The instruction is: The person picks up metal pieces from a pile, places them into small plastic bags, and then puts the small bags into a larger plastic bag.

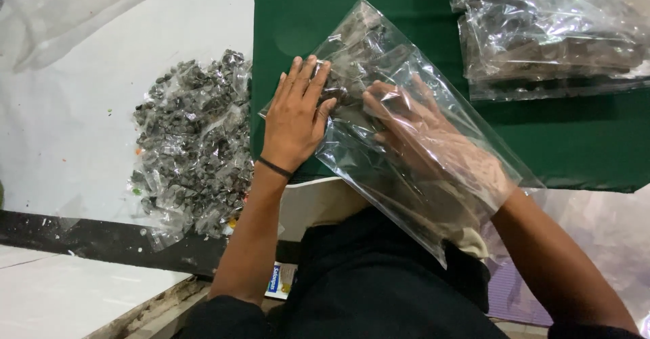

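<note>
Head view, only one I've got. I'm seeing the clear bag (379, 143) lying slanted on the green mat (542, 143), mouth toward the person's body. The right hand (433, 146) is sitting inside the bag, fingers spread flat and reaching toward the closed end, where small dark pieces (342, 85) are bunching up. The left hand (296, 112) is pressing down flat on the outside of the bag's left edge, fingers together, palm on the plastic, pinning it to the mat.

I'm reading this as the filling or settling step: contents going into the far corner. Next move likely needs the left hand holding the bag steady while the right slides out without dragging pieces back.

Loose pile of small wrapped pieces (193, 143) is lying on the white sheet (68, 122), just left of the left hand. Filled bags (552, 38) are stacking at top right, well apart.
</note>
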